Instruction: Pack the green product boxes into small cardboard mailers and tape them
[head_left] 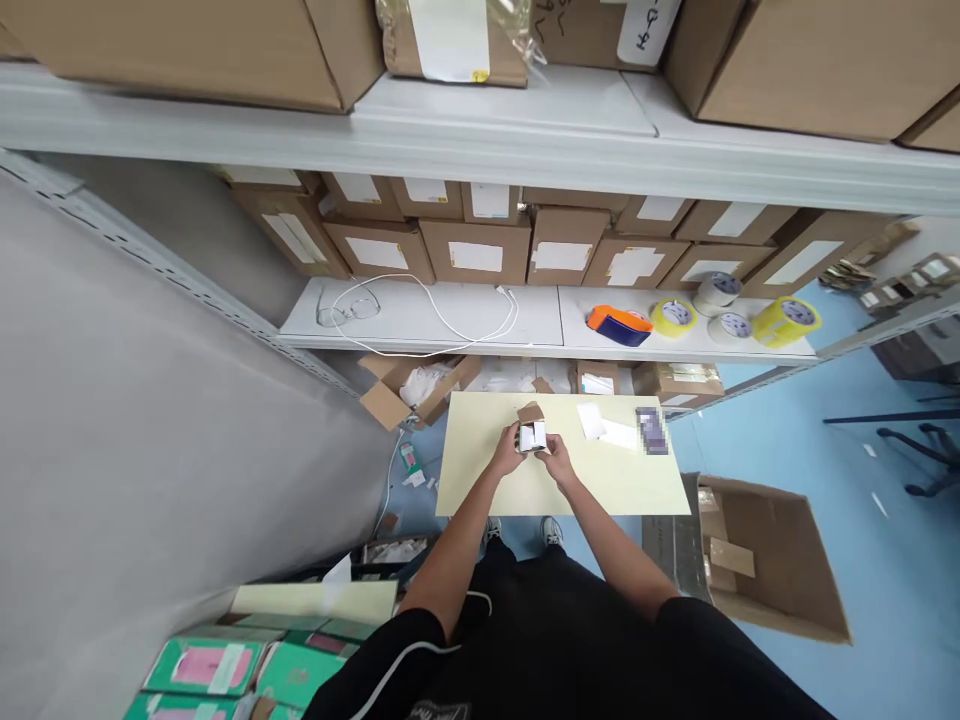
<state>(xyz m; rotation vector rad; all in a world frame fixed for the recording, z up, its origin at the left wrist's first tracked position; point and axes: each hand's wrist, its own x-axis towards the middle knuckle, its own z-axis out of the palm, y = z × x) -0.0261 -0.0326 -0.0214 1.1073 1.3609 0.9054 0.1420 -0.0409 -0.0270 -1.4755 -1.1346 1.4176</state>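
Over the middle of a pale yellow table (480, 480) I hold a small cardboard box (532, 412) with its brown flap raised at the far side. White contents, which look like small white boxes (533, 436), fill its opening. My left hand (508, 450) is closed around the box's left side. Its right side and near corner are gripped by my right hand (556, 459). To the right on the table lie white paper slips (591, 421) and a blurred dark rectangular item (652, 431).
Behind the table a shelf (480, 320) holds labelled cartons (476, 254), a white cable (442, 312), glasses (349, 308), an orange and blue tape dispenser (619, 325) and tape rolls (673, 316). Open cartons stand on the floor right (780, 560) and at back left (386, 405). Green boxes (210, 665) are stacked lower left.
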